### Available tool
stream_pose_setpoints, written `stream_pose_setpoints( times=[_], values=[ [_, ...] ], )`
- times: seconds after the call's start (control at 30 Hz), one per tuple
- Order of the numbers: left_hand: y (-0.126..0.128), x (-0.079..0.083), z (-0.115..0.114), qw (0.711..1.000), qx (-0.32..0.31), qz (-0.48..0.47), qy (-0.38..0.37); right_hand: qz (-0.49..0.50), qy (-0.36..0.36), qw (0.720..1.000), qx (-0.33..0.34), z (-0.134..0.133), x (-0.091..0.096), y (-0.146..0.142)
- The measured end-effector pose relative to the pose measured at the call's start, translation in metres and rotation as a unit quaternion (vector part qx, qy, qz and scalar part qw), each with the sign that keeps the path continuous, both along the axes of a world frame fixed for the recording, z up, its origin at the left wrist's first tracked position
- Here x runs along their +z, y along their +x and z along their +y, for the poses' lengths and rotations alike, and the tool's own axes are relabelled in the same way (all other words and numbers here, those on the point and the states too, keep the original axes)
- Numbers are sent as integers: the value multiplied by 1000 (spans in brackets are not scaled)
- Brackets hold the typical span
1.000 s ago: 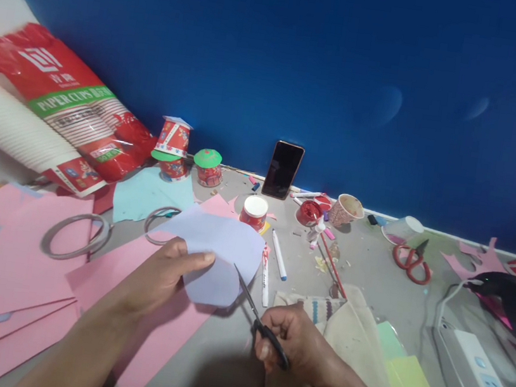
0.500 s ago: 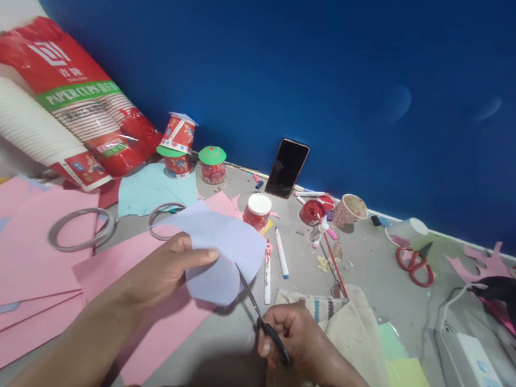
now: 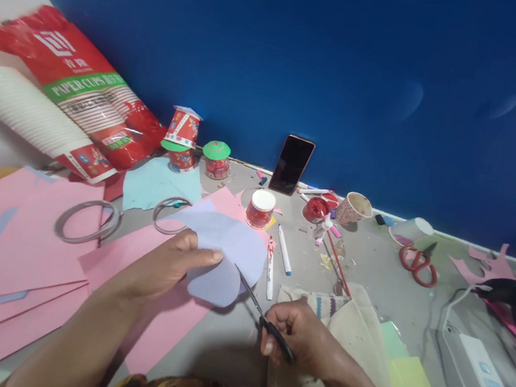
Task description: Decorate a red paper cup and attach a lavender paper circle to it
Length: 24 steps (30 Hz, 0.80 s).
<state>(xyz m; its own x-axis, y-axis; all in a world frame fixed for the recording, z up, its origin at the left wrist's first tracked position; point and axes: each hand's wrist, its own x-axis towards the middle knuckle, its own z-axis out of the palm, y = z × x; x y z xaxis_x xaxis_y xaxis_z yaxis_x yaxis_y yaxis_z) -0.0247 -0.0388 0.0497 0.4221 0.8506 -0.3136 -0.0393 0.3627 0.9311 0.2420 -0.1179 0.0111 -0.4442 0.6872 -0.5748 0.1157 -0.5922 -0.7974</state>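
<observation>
My left hand (image 3: 171, 264) pinches a pale lilac paper sheet (image 3: 225, 253) with a rounded lower edge, thumb on top, holding it above the grey surface. My right hand (image 3: 298, 337) is closed round the black handles of a pair of scissors (image 3: 264, 316). Their blades point up and left into the right edge of the lilac paper. Pink paper sheets (image 3: 25, 244) lie under and left of my left forearm.
Along the blue wall stand a red bag of paper cups (image 3: 83, 105), decorated cups (image 3: 182, 138), a phone (image 3: 293, 164), more cups (image 3: 260, 208) and markers (image 3: 283, 248). Red scissors (image 3: 416, 262), a power strip (image 3: 484, 379), tape rings (image 3: 88, 221) and a cloth bag (image 3: 345, 327) lie around.
The view has shifted slightly, so everything sits a little further right. Both hands keep their grips, with the scissors still at the paper's right edge.
</observation>
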Motion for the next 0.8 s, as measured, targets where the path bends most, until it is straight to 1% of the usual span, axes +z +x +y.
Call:
stream_pose_setpoints(
  times=[0.1,0.2,0.33,0.43,0.5,0.6,0.73,0.8],
  values=[
    [-2,-1,1,1000,-19,8,-9,-2,-10,1000,6,-1,-2,0],
    [-2,4,2,999,-29,38,-21,0,-5,1000,12,-1,-2,0],
    [-2,8,1,996,-10,79,-33,0,6,1000,23,-1,0,0],
    [-4,5,0,990,31,131,-42,6,3,1000,28,-1,1,1],
    [-7,2,0,988,33,144,-44,6,2,999,35,-1,2,1],
    [-8,-1,1,991,13,124,-42,-4,7,999,32,-1,0,1],
    [-1,2,2,998,-14,42,-37,-4,20,1000,1,-1,-5,0],
    [5,3,1,999,10,16,-39,-2,28,1000,-8,-1,-9,0]
  ],
)
